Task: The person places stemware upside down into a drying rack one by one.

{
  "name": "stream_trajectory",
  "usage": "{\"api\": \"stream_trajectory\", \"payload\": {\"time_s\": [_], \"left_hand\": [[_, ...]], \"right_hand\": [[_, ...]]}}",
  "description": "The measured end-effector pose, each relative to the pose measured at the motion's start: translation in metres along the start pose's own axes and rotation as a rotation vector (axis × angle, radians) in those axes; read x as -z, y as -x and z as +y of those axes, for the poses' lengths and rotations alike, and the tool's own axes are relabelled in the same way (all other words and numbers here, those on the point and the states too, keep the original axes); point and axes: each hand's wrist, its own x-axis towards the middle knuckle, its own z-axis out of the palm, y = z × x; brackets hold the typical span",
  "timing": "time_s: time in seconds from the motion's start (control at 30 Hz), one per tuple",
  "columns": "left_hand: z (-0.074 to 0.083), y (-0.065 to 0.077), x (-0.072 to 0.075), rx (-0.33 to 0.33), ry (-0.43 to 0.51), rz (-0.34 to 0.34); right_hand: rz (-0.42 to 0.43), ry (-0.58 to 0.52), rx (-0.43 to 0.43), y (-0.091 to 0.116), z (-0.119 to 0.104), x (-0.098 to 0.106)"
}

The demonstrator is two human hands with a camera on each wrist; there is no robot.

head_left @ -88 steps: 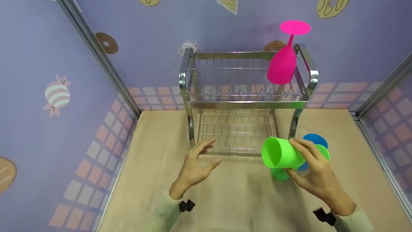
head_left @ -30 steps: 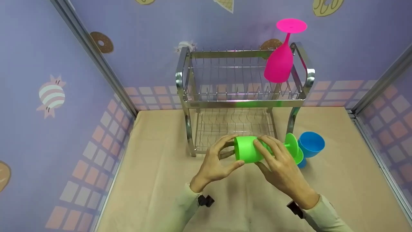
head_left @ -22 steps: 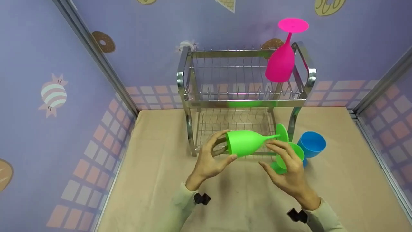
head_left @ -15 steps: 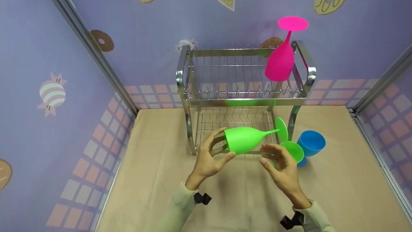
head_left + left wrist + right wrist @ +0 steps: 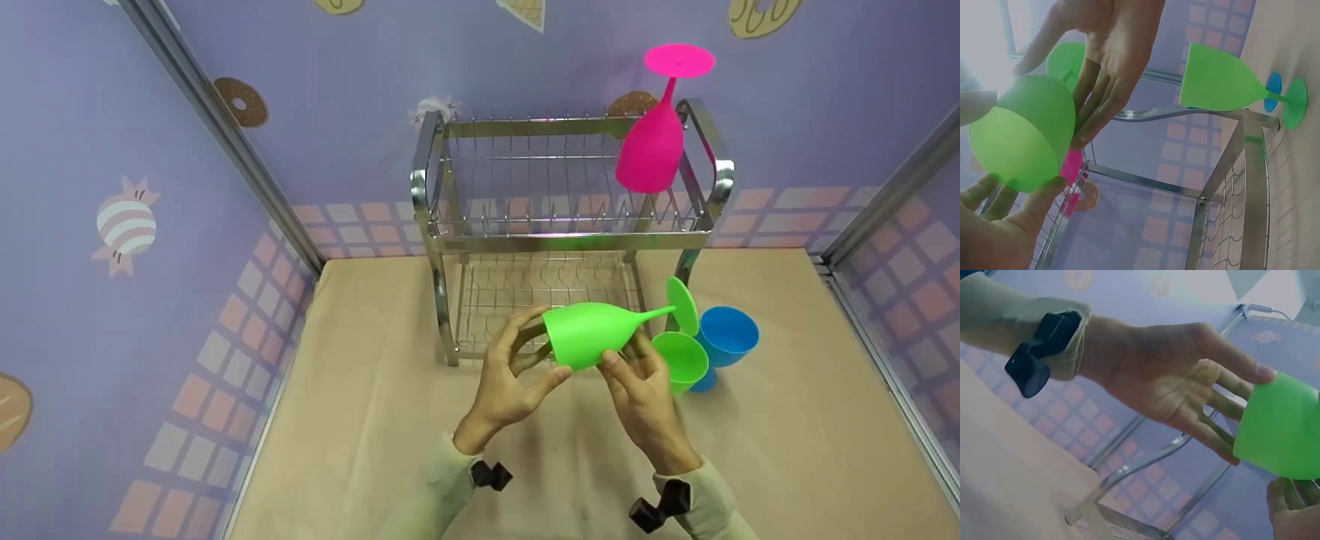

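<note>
A green plastic goblet (image 5: 592, 334) lies sideways in the air in front of the dish rack, mouth to the left and foot to the right. My left hand (image 5: 510, 386) holds it at the rim, thumb below and fingers behind. Close to the stem, my right hand (image 5: 641, 397) grips the lower bowl between thumb and fingers. The left wrist view looks into the mouth of this goblet (image 5: 1050, 101). A second green goblet (image 5: 679, 360) stands upright behind my right hand, beside an upright blue goblet (image 5: 727, 336).
The two-tier metal dish rack (image 5: 577, 243) stands against the patterned back wall. On its upper tier, at the right end, a pink goblet (image 5: 651, 150) rests upside down. Metal-framed side walls (image 5: 225, 135) bound the cloth-covered table (image 5: 352, 397).
My right hand has carried the green goblet leftward, and my left hand has taken its rim. The right hand then let go of the bowl and now grips it again from below, near the stem.
</note>
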Motion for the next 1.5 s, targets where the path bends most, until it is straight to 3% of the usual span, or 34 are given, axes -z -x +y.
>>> {"api": "stream_trajectory", "payload": {"time_s": [0.3, 0.57, 0.77, 0.97, 1.17, 1.37, 1.5], "left_hand": [[0.0, 0.003, -0.009, 0.022, 0.003, 0.009], [0.006, 0.004, 0.0, 0.045, -0.015, -0.011], [0.007, 0.004, 0.021, 0.055, -0.045, 0.029], [0.003, 0.008, 0.051, 0.018, -0.165, 0.1], [-0.004, 0.014, 0.079, 0.057, -0.281, 0.15], [-0.015, 0.012, 0.103, 0.086, -0.423, 0.213], [-0.022, 0.011, 0.117, 0.131, -0.459, 0.251]], "right_hand": [[0.049, -0.068, -0.01, 0.0, 0.0, -0.001], [0.045, 0.034, 0.027, 0.001, -0.011, -0.002], [-0.037, 0.072, 0.138, -0.008, -0.032, -0.001], [-0.144, 0.134, 0.248, -0.023, -0.066, 0.0], [-0.171, 0.243, 0.337, -0.042, -0.1, -0.004], [-0.176, 0.476, 0.351, -0.062, -0.137, -0.016], [-0.194, 0.549, 0.347, -0.078, -0.152, -0.029]]}}
